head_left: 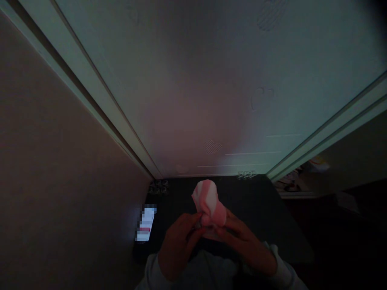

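Observation:
A pink-and-white striped cloth point(208, 201) is held up in front of me, bunched and folded over, its upper end rounded. Its exact kind is hard to make out in the dim light. My left hand point(179, 239) pinches the lower left side of the cloth between thumb and fingers. From the right, my right hand point(243, 237) grips the same cloth, thumb in front and fingers partly behind it. Both hands are close together, and the cloth's lower part is partly hidden between them.
Below lies a dark tabletop point(256, 209) against a pale panel point(193, 100) with embossed shapes. A lit phone point(145, 223) rests at the left, near the brown wall point(66, 161). Small shiny round objects point(159, 186) sit at the back left, similar ones point(247, 175) at the back right.

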Tool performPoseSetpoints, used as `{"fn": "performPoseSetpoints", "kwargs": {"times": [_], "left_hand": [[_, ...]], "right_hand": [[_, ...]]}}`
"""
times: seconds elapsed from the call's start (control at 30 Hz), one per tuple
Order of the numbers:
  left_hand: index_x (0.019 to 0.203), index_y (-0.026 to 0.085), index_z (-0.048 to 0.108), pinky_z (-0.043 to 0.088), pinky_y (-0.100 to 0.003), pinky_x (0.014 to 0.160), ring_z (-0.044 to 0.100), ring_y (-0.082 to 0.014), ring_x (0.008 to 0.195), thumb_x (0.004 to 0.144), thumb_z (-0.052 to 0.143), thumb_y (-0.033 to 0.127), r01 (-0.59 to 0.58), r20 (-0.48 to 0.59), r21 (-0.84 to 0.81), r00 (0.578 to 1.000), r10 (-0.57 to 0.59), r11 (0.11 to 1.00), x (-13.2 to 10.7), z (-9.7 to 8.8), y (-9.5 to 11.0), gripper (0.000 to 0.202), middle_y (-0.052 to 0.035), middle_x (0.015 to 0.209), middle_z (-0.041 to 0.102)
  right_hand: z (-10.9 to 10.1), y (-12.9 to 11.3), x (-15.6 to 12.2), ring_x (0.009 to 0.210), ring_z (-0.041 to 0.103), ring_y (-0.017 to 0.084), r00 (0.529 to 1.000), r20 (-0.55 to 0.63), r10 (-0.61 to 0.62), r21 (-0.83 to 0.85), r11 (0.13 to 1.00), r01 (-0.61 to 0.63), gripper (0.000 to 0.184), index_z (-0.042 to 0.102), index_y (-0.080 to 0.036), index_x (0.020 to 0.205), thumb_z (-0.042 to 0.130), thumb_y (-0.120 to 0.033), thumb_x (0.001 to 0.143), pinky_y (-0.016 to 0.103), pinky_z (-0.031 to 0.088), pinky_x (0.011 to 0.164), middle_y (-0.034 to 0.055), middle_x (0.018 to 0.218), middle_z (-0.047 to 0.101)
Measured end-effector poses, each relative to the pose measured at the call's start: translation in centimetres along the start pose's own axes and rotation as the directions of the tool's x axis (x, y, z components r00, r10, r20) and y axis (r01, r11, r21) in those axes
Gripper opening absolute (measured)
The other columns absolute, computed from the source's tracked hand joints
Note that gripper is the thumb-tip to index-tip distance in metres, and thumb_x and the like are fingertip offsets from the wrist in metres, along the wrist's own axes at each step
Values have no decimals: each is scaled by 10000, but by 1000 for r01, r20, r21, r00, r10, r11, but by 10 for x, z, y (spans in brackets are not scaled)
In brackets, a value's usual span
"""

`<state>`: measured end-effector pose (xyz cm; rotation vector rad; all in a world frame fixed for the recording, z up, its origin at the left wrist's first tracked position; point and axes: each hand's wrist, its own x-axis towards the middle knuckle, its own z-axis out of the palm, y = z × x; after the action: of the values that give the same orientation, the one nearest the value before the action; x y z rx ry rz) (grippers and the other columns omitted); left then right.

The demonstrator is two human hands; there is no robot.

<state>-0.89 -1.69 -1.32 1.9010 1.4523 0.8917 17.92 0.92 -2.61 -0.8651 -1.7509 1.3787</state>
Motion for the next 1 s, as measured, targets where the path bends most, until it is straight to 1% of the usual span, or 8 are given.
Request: {"fn": "performPoseSetpoints", "kwargs": {"times": [0.23,0.37,0.53,0.7,0.77,0.83,0.93,1.0], "left_hand": [[1011,194,651,499,-239,658,611,-170,683,850,548,299,-22,-8,-3,1000,22,1000,0,-4,7,218,-47,784,680],[993,206,665,484,-239,654,602,-178,688,811,595,240,35,25,-36,999,-34,999,0,-5,9,197,-44,789,676],[994,211,667,458,-242,634,592,-173,681,786,595,200,131,41,-123,991,-127,984,0,-5,3,220,-35,797,673],[922,186,695,450,-248,626,594,-185,711,746,625,245,279,115,-319,960,-255,906,1,-5,-6,199,-39,798,683],[903,177,703,441,-244,609,580,-177,687,719,644,249,317,156,-388,948,-278,865,0,-6,-8,206,-32,763,675],[894,179,713,429,-238,590,562,-165,653,696,663,253,323,185,-432,945,-268,842,0,-6,-10,218,-18,720,662],[896,177,720,433,-244,604,564,-168,665,687,672,264,320,181,-458,947,-266,829,0,-7,-13,231,-22,736,671],[920,176,712,447,-258,644,583,-182,715,713,656,274,333,141,-451,943,-302,828,0,-8,-15,236,-35,791,689]], "right_hand": [[2,-8,1,1082,543,212,999,39,18,66,998,-20,251,659,-271,1061,508,-331,869,333,427,940,42,1179,594],[3,-12,3,1005,575,217,999,44,26,69,997,-29,227,672,-255,1013,566,-333,828,320,465,866,46,1091,625],[4,-15,9,968,576,223,997,75,33,-21,999,-31,236,667,-222,1008,593,-316,804,320,461,839,58,1038,638],[4,-10,13,825,569,191,996,86,24,-20,1000,-23,218,680,-180,914,553,-333,825,288,455,741,52,895,632],[6,-7,12,789,557,180,997,62,50,49,997,-53,251,692,-171,838,536,-367,831,282,448,713,49,864,620],[8,-3,11,757,557,174,992,40,124,195,972,-129,290,696,-165,799,553,-418,811,280,449,682,47,841,624],[11,5,7,705,582,175,960,48,277,479,836,-266,324,703,-166,826,632,-469,733,294,462,661,41,782,658],[10,13,5,719,606,193,935,9,355,579,761,-294,332,707,-174,850,677,-464,690,328,471,710,40,764,684]]}}
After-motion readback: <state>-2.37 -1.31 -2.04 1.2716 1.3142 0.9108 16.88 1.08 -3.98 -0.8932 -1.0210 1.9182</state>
